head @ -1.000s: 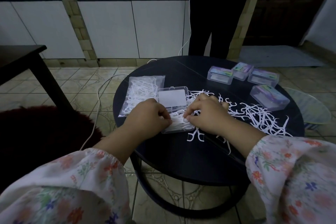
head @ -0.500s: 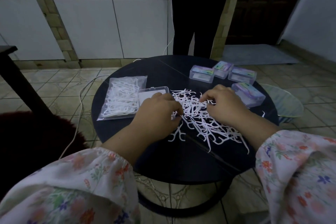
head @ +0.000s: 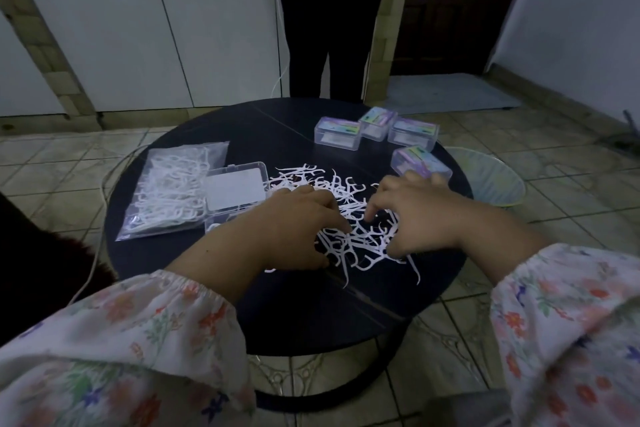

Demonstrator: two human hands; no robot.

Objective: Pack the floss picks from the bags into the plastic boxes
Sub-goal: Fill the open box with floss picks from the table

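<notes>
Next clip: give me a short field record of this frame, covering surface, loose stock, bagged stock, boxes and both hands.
surface: round dark table
loose stock: pile of floss picks spread at table centre
bagged stock: clear bag of picks, left side
open box: clear box beside the bag, lid up
closed boxes: four, far right
left hand: fingers curled, on the pile
right hand: fingers curled into the pile
grip: unclear for both hands

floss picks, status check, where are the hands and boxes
Left hand and right hand both down on the loose floss picks, fingers curled. Open box by the bag. Four closed boxes at the far edge. Nothing in the way.
</notes>
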